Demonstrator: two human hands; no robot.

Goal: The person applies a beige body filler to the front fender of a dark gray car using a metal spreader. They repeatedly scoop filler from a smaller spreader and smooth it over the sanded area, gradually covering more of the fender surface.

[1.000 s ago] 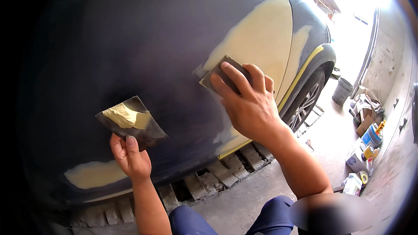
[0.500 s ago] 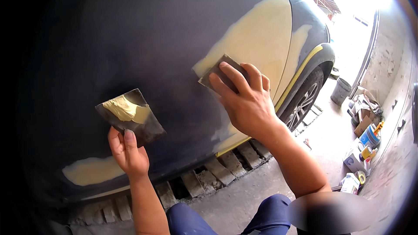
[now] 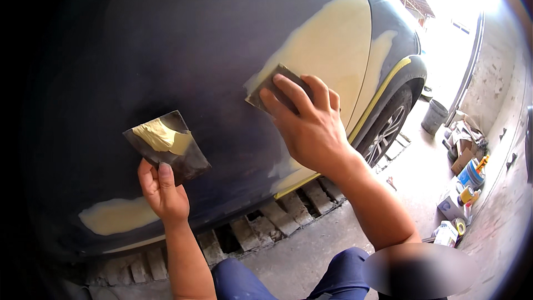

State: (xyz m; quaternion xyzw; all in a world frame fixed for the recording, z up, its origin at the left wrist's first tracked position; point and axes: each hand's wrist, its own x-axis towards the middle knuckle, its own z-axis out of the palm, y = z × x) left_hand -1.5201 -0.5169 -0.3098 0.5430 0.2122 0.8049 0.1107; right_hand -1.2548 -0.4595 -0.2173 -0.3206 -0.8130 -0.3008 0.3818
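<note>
My left hand (image 3: 165, 191) grips the lower edge of a dark, flat square spreader (image 3: 191, 164), thumb on its face. A mound of yellow body filler (image 3: 157, 135) lies on that spreader's upper part. My right hand (image 3: 311, 119) holds a second dark spreader (image 3: 283, 86) with its fingers laid over it, against the car's dark side panel (image 3: 222, 33). Beneath and beyond it spreads a large cream filler patch (image 3: 333, 39) with feathered edges. A smaller cream patch (image 3: 116, 216) sits low on the panel at left.
Yellow tape (image 3: 383, 100) follows the wheel arch above the wheel (image 3: 388, 128). A floor grating (image 3: 272, 216) runs below the car. Along the right wall (image 3: 499, 189) stand a dark bucket (image 3: 435, 115), a blue can (image 3: 471, 175), tape rolls and boxes.
My right hand and its spreader have shifted slightly left and up along the edge of the large cream patch. My left hand has hardly moved, its spreader tilting a little.
</note>
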